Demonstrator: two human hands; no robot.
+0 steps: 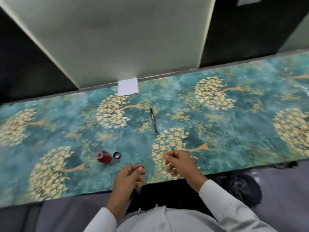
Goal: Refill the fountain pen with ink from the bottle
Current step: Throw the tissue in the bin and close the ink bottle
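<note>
- Head view, and both hands hover low over the near edge of the bench (50, 118), which wears a teal cloth patterned with golden trees.
- The left hand (128, 176) carries nothing; its fingers (139, 169) hang loosely curled, thumb near the forefinger, with no object between them that I can make out.
- The right hand (179, 162) is likewise empty, its fingers (168, 156) softly bent and holding nothing (motion blur softens the tips, so fine detail is lost).
- The ink bottle (104, 157) stands ahead and to the left of the left fingers, near but apart from them, with dark red ink inside and its mouth uncovered.
- Its cap (116, 155) lies just beside the bottle on the side nearer the hands, open face up.
- The fountain pen (154, 121) lies well beyond both sets of fingers, closer in line to the right hand, slanted on the cloth; whether its own cap is on I cannot tell.
- A white sheet of paper (128, 86) sits farther off again, at the back edge of the bench.
- Judging the step: the bottle is opened and ready, the pen untouched, so we are between opening and filling.
- The next move, as I read it, calls for a forward reach by the right hand to take the pen, then both hands to open it, keeping clear of that uncovered bottle, which a careless sleeve could tip.
</note>
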